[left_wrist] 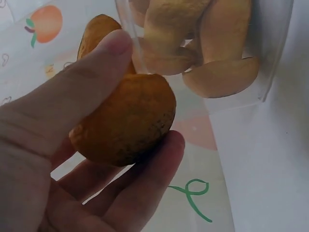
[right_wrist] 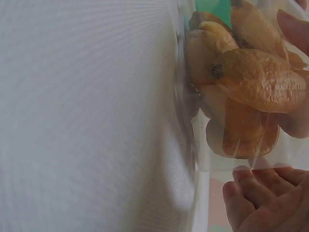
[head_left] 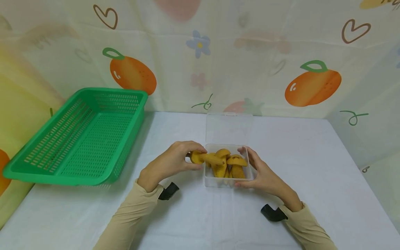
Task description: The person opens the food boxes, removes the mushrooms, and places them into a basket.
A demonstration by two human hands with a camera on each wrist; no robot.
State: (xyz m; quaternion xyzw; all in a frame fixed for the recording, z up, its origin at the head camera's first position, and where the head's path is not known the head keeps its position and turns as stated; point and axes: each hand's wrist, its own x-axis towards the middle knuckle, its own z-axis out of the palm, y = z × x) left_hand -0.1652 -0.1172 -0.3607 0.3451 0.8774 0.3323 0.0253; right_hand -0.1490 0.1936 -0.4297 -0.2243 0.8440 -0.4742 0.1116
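Observation:
My left hand (head_left: 175, 161) pinches a yellow-brown mushroom (head_left: 197, 157) by its cap at the left rim of a clear plastic box (head_left: 215, 183). The stem of that mushroom points right, over the box. In the left wrist view, thumb and fingers lie on either side of the cap (left_wrist: 135, 118). Several similar mushrooms (head_left: 236, 167) lie inside the box. My right hand (head_left: 264, 175) grips the box's right side, thumb at the front corner and fingers toward the back. The right wrist view shows mushrooms (right_wrist: 256, 79) through the clear wall, with the right hand's fingers (right_wrist: 256, 188) beside it.
The box's transparent lid (head_left: 229, 128) lies folded back behind it. A green plastic basket (head_left: 125, 166) with slotted walls stands at the left of the white-covered table (head_left: 200, 218). A fruit-patterned cloth (head_left: 218, 69) hangs behind. Each sleeve carries a black wrist mount (head_left: 168, 191).

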